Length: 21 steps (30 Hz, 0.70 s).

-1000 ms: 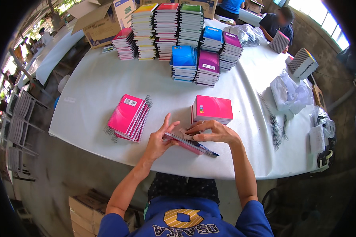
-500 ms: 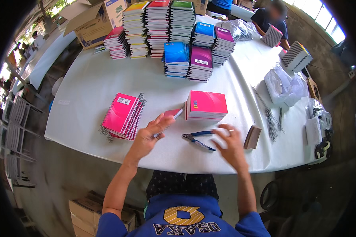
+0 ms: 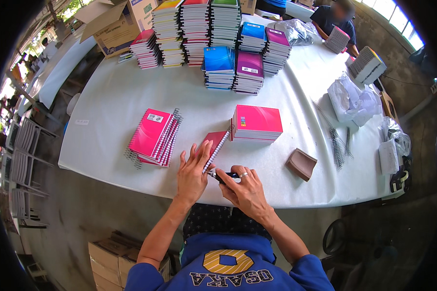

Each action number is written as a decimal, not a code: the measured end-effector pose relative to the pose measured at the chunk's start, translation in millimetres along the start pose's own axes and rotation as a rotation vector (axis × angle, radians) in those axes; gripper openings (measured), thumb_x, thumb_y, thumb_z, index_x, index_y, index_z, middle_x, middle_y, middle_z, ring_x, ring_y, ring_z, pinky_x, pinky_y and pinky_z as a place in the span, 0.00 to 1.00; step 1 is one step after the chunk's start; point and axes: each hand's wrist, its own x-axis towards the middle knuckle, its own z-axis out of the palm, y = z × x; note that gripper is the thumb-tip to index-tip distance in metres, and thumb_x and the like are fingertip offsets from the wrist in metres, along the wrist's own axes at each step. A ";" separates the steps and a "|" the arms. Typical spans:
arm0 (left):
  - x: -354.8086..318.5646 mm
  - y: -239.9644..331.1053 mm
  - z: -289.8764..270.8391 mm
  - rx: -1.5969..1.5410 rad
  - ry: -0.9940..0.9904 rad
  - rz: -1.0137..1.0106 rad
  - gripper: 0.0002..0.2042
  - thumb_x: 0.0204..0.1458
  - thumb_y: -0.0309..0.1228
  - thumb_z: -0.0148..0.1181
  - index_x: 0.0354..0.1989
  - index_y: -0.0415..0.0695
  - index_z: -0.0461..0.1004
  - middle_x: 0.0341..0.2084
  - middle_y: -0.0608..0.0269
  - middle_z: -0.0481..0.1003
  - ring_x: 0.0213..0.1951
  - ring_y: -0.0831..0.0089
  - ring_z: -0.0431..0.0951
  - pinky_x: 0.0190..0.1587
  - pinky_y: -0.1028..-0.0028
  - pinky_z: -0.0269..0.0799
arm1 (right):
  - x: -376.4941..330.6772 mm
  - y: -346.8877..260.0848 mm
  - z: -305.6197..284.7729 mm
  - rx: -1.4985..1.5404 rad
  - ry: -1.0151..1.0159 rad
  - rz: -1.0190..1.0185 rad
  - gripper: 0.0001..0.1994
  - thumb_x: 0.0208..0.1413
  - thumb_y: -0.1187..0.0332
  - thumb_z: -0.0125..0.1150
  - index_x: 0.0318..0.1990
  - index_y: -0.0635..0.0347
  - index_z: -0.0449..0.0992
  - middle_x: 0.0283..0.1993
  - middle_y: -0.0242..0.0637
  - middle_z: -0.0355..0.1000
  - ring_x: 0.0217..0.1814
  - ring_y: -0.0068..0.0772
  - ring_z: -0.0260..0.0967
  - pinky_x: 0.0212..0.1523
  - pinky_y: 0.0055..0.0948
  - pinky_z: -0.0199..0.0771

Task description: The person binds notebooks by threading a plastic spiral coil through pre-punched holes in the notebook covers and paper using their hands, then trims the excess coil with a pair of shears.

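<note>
Clearly, the right grip (image 3: 246, 190) is closed round pliers (image 3: 232, 176) by the near end of the coil (image 3: 217, 151); best keep them square. The left grip (image 3: 192, 175), spread, steadies the notebook (image 3: 216, 137) on the desk (image 3: 102, 133).

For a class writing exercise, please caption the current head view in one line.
Left hand resting on a pink spiral notebook, right hand holding pliers near its wire binding.

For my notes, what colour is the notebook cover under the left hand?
The notebook cover is deep pink, clearest in the head view.
</note>
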 end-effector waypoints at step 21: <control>18.1 16.4 -47.0 0.159 0.105 0.091 0.34 0.49 0.23 0.62 0.68 0.47 0.61 0.57 0.61 0.74 0.63 0.55 0.68 0.65 0.49 0.56 | 41.2 19.2 -29.7 0.866 -0.462 0.203 0.15 0.68 0.66 0.50 0.55 0.63 0.75 0.34 0.36 0.67 0.29 0.25 0.67 0.33 0.30 0.71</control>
